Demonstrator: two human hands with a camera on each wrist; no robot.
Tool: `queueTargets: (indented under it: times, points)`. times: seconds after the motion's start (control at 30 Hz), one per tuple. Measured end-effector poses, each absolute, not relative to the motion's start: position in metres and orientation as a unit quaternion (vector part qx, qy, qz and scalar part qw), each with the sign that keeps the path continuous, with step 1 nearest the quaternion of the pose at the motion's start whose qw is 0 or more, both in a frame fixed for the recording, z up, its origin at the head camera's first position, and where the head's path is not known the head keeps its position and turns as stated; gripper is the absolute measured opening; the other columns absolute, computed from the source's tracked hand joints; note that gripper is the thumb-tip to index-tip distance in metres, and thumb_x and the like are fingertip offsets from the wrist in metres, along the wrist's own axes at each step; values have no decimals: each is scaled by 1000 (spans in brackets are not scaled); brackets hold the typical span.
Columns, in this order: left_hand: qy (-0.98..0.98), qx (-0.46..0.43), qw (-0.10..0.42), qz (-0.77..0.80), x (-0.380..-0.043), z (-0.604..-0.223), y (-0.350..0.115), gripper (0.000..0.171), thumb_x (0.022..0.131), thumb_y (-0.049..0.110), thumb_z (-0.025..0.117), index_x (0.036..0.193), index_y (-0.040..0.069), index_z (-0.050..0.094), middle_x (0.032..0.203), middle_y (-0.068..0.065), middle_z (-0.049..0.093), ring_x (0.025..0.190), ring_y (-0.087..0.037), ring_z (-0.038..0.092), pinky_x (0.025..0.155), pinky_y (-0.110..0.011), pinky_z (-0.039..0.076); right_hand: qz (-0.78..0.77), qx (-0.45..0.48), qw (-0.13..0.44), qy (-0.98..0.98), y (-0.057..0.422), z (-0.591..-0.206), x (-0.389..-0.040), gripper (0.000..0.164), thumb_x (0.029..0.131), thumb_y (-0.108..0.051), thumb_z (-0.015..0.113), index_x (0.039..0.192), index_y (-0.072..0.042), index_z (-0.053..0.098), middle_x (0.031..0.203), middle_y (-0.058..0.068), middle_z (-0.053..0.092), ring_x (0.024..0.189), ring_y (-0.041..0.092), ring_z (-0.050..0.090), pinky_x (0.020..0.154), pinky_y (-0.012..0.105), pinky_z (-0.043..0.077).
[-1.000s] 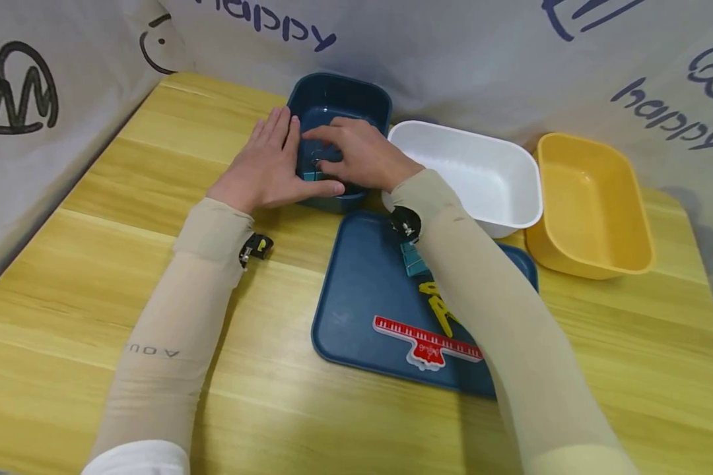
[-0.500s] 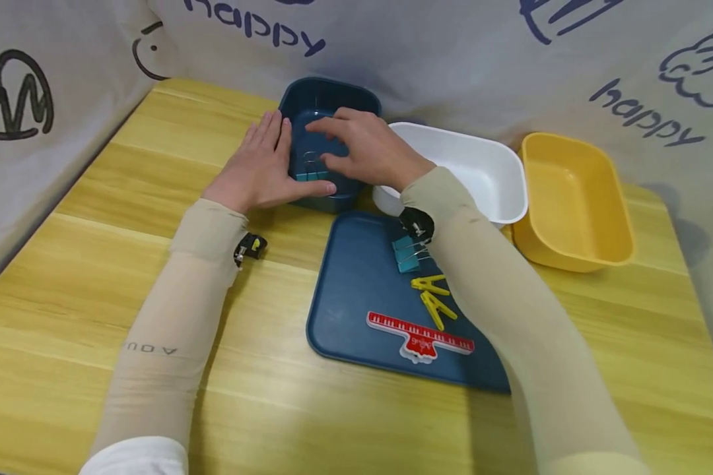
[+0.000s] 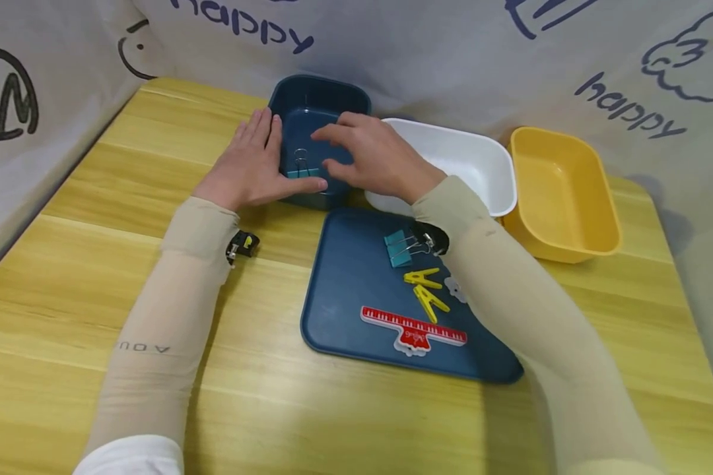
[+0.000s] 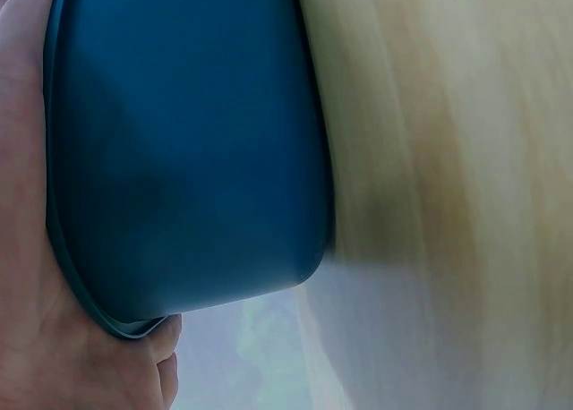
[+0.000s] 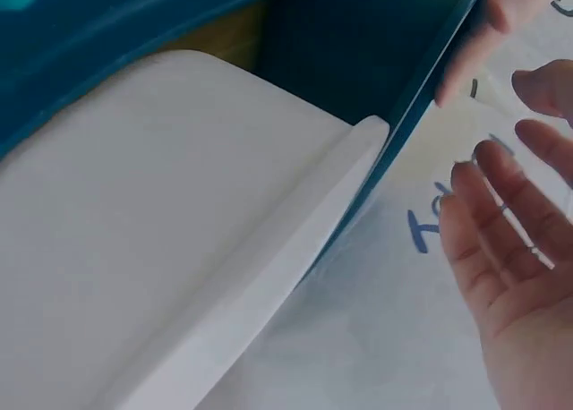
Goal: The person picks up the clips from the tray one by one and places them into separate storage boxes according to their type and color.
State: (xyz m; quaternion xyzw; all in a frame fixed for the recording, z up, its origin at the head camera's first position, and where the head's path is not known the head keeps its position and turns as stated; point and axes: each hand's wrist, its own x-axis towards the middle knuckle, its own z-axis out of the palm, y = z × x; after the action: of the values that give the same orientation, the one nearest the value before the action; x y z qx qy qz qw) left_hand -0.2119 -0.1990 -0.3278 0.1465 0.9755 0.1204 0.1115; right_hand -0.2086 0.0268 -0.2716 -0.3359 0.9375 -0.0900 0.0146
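Observation:
My left hand [image 3: 243, 161] rests on the left and front rim of the dark blue bin [image 3: 321, 86], its fingers straight and thumb extended. Inside the bin, near its front wall, lies a teal binder clip [image 3: 303, 173], partly covered by the left thumb. Over the bin's right side hovers my right hand [image 3: 386, 158], fingers loosely bent and holding nothing. In the right wrist view, a gap shows between its thumb and fingers [image 5: 515, 217]. The left wrist view has the bin's outer wall [image 4: 188, 141] beside the left palm.
A white bin [image 3: 487, 158] and a yellow bin [image 3: 561, 198] stand to the right. In front, a blue tray [image 3: 333, 303] bears another teal binder clip [image 3: 398, 248], two yellow clothespins [image 3: 430, 302], a red ruler-shaped clip [image 3: 412, 333] and a whitish piece [image 3: 455, 289] partly under the right sleeve.
My right hand has drawn rightward, away from the binder clip, which now lies loose in the dark blue bin. The left hand stays on the rim. The head view has shifted slightly.

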Motion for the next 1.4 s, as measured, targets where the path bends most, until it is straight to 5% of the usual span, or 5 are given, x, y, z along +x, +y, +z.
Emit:
queueTargets:
  times: [0.6, 1.4]
  points:
    - [976, 135, 108, 130, -211, -328, -198, 141, 76, 99, 40, 163, 2, -12, 172, -15, -21, 163, -34, -16, 135, -52, -8, -37, -282, -21, 958, 46, -268, -167, 40, 102, -34, 59, 133, -11, 69, 119, 12, 73, 91, 25, 66, 78, 37, 61]
    - [978, 125, 112, 123, -212, -328, -197, 139, 77, 98, 41, 163, 3, -13, 172, -14, -22, 163, -34, -17, 135, -50, -9, -39, -217, 32, 975, 89, -270, -129, 38, 98, -35, 64, 125, -9, 73, 103, 11, 78, 75, 27, 68, 61, 39, 58]
